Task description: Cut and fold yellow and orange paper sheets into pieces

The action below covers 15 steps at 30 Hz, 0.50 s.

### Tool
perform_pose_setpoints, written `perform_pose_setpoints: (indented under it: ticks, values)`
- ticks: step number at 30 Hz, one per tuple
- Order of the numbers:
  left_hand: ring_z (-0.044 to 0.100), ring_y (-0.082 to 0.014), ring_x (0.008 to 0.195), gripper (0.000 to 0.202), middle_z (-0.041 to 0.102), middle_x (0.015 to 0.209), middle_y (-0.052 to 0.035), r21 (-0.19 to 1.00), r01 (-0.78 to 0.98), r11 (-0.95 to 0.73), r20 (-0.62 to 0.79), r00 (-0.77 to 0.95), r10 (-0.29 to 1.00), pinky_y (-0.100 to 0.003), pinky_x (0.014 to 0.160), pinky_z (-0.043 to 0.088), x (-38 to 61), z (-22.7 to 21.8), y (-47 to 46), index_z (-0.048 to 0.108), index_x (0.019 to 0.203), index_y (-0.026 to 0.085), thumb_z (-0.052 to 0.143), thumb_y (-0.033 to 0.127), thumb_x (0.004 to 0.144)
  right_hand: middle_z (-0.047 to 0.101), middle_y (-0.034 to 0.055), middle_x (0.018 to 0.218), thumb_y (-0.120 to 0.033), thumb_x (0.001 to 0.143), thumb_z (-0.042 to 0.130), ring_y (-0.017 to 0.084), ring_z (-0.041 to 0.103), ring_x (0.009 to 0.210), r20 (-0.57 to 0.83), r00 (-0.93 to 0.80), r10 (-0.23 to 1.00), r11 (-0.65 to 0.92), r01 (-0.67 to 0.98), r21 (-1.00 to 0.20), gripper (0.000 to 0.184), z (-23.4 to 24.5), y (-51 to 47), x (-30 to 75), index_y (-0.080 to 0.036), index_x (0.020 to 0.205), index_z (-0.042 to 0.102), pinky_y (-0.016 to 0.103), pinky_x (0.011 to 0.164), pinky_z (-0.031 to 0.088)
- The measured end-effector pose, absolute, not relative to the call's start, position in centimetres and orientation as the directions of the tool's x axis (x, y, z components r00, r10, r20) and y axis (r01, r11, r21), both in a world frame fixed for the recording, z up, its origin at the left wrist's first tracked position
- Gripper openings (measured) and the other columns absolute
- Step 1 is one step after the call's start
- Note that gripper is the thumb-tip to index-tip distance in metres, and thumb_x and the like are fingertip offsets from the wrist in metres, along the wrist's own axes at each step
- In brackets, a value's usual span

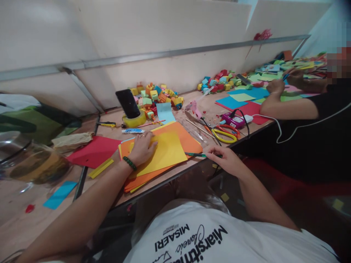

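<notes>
My left hand (142,148) lies flat, fingers together, on a yellow paper sheet (164,151) that tops a stack of orange sheets (183,138) at the table's near edge. A green bead bracelet (129,163) circles that wrist. My right hand (223,156) is at the table edge to the right of the stack, fingers pinched on a thin green pen (195,155) whose tip points at the yellow sheet.
A red sheet (94,151), a black phone (127,103) propped in a yellow tape roll (136,120), a pile of small folded paper cubes (156,95), and yellow-and-red scissors (226,134) are here. A co-worker's arm (287,107) rests at right among coloured papers.
</notes>
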<state>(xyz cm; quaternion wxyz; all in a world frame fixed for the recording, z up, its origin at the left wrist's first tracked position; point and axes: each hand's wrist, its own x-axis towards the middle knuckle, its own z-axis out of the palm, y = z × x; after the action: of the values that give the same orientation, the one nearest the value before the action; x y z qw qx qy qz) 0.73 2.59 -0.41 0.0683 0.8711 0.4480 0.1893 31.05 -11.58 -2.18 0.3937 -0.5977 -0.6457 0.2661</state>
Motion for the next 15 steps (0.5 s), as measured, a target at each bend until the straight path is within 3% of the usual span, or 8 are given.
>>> perform_pose_setpoints:
  ticks: [4,8,11,15]
  values:
    - [0.016,-0.0312,0.147,0.059,0.021,0.16,-0.0146,0.167,0.677,-0.717,0.099,0.712,0.695,-0.057,0.115,0.012,1.2,0.3,0.9,0.03,0.149,0.02,0.031,0.047,0.097,0.062,-0.0001,0.067,-0.049,0.077,0.062,0.015,0.055,0.065,0.146,0.056,0.988,0.091,0.553,-0.828,0.03,-2.8,-11.9,31.3,-0.019,0.072,0.061,0.027,0.062,0.043]
    - [0.008,-0.0304,0.149,0.062,0.013,0.163,-0.0101,0.145,0.585,-0.798,-0.125,0.811,0.572,-0.059,0.115,0.009,1.8,1.0,-0.4,0.024,0.152,0.028,0.023,0.057,0.097,0.064,0.0001,0.065,-0.049,0.072,0.069,0.015,0.056,0.06,0.088,0.056,0.994,0.049,0.493,-0.869,0.031,-3.1,-12.1,31.4,-0.018,0.074,0.065,0.026,0.057,0.045]
    - [0.008,-0.031,0.149,0.064,0.01,0.162,-0.0114,0.127,0.576,-0.807,-0.207,0.811,0.547,-0.06,0.115,0.009,2.1,1.1,-0.8,0.02,0.153,0.028,0.02,0.059,0.097,0.074,0.0045,0.081,-0.049,0.07,0.072,0.021,0.067,0.075,0.099,0.02,0.995,0.08,0.45,-0.889,0.034,-2.9,-12.1,31.3,-0.019,0.084,0.074,0.032,0.071,0.053]
    - [0.009,-0.0312,0.149,0.066,0.01,0.162,-0.011,0.099,0.578,-0.81,-0.203,0.809,0.552,-0.06,0.115,0.011,2.3,0.9,-0.8,0.019,0.154,0.03,0.019,0.062,0.096,0.076,0.0065,0.098,-0.05,0.07,0.073,0.027,0.07,0.096,0.117,-0.033,0.993,0.121,0.36,-0.925,0.038,-3.1,-12.0,31.4,-0.022,0.094,0.078,0.04,0.092,0.052]
